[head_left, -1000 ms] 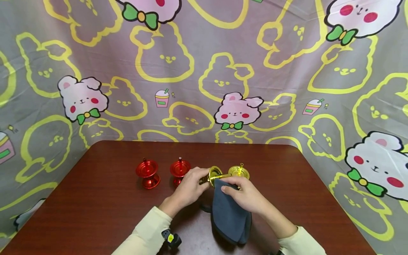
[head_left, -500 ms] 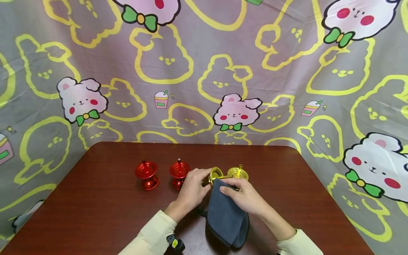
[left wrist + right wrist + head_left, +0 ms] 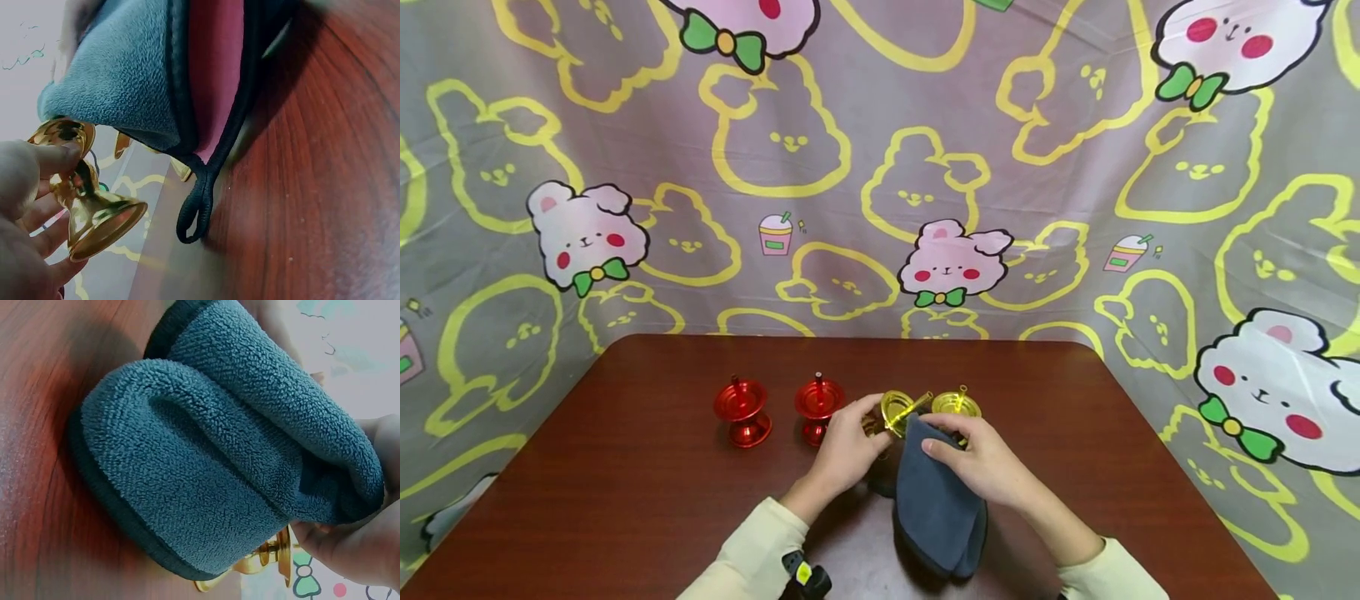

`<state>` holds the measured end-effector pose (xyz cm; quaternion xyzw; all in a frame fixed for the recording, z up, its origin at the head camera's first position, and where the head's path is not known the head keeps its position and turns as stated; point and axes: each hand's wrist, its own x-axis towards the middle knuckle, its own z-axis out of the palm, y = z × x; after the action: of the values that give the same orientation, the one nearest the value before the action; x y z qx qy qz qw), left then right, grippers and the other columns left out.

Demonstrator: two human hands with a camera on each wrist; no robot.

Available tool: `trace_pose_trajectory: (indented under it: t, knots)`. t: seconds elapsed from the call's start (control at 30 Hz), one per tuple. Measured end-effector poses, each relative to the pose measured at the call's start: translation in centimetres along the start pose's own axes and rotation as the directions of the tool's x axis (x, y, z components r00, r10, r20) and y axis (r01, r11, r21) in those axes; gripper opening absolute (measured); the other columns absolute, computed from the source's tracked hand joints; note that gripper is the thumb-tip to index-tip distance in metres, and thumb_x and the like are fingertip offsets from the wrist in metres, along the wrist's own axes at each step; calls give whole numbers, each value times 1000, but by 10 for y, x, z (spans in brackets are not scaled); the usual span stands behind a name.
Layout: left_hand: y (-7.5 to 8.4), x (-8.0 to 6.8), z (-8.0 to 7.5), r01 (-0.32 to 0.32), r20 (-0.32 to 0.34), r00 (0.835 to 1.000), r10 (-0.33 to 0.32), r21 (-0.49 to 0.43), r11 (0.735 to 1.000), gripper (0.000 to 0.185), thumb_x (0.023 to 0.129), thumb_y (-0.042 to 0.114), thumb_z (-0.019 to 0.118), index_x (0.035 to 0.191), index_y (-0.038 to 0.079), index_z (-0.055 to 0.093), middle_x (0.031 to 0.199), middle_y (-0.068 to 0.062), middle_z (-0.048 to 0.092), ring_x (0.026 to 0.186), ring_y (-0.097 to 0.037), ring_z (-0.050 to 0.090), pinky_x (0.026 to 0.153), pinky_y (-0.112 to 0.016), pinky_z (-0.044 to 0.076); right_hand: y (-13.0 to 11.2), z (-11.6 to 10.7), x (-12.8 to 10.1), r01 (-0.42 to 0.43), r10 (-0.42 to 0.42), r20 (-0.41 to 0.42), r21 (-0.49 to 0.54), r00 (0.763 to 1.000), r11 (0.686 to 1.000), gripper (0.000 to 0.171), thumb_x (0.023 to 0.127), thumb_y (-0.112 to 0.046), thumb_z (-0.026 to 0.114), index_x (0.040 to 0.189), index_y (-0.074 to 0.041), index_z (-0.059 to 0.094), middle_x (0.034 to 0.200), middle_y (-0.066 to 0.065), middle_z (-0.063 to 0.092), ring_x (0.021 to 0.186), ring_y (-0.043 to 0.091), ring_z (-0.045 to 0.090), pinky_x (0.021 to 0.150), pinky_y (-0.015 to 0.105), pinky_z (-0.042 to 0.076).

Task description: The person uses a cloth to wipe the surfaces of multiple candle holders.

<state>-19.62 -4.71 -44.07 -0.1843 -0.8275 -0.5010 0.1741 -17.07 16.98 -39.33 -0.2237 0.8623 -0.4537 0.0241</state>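
Above a dark reddish wooden table backed by a bunny-print cloth backdrop, the left hand grips a gold candle holder, tilted; the right hand pinches a grey cloth against it.

Gold candle holder glossy metal; cloth matt, fleecy; table smooth polished wood.
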Motion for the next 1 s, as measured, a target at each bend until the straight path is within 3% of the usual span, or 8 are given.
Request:
trace_pose_trajectory:
  t: [0.1,0.27,0.47,0.57,0.7,0.83,1.0]
  knots:
    - [-1,-1,-2,58,27,998,-55,-116,992,40,81,-2,78,120,6,69,96,-5,72,87,-22,66,78,-35,55,0,0,-1,-19,19,-40,16,999,1000,34,97,-24,68,130,-16,65,111,2,66,102,20,61,85,40,51]
    - [0,-1,-5,93,51,995,-83,-243,966,36,85,4,79,119,5,69,98,-7,73,89,-23,68,80,-34,55,0,1,-5,-64,77,-107,120,991,991,35,97,-14,67,132,-13,61,96,8,60,86,21,59,74,33,50]
    - [7,0,-7,161,112,985,-128,-374,914,31,90,9,75,120,3,68,103,-13,73,89,-24,70,76,-29,56,1,5,-6,-64,92,-137,194,986,979,37,97,-13,68,133,-10,60,94,9,60,87,21,61,74,31,50]
    - [9,0,-6,193,157,978,-137,-437,879,31,93,8,71,123,0,66,109,-15,73,94,-26,70,80,-30,56,2,6,-4,-44,75,-123,240,990,970,40,97,-12,67,135,-7,58,96,10,62,87,22,63,73,30,52]
    - [7,2,-4,217,202,971,-131,-503,837,33,98,8,65,129,-3,62,121,-19,68,107,-27,68,89,-32,54,2,5,-2,-26,63,-123,283,990,959,41,97,-11,67,136,-5,57,98,12,62,88,23,62,72,30,52]
    - [6,3,-3,230,238,964,-118,-532,815,34,100,8,61,132,-5,59,127,-21,65,110,-27,65,91,-33,54,1,5,-1,-25,58,-103,293,993,956,44,97,-15,67,139,-3,56,103,12,63,92,23,62,76,28,52]
    - [7,3,-4,223,263,960,-92,-526,821,36,101,9,60,135,-4,57,131,-20,63,115,-26,63,95,-34,52,1,7,1,-29,54,-81,280,995,960,45,98,-16,67,140,-3,56,111,12,64,99,22,61,82,28,52]
